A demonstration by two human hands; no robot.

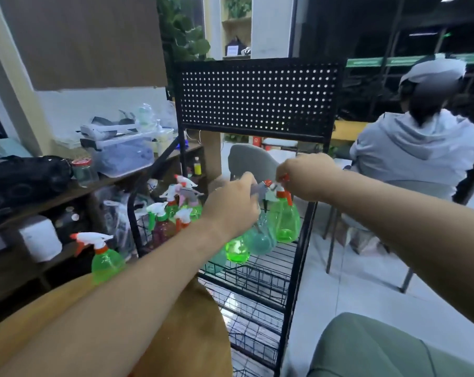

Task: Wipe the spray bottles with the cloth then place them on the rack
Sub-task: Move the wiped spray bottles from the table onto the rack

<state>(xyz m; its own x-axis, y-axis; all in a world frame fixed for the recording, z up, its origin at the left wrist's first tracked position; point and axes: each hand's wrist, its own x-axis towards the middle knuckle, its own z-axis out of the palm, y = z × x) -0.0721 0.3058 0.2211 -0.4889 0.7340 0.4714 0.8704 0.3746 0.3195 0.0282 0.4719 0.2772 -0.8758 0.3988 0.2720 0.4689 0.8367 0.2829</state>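
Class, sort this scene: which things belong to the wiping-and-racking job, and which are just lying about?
Job: green spray bottle, pinched by the right hand; teal spray bottle, gripped by the left hand; rack; spare bottle on the table.
Lying about: plastic box; jar; black bag; grey chair.

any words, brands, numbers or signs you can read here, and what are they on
No text here can be read.
White label on the dark box far back: too blurred.
Green strip at the back: too blurred to tell any lettering.
Small yellow bottle: too small.
Green spray bottle held by the right hand: no print shows.
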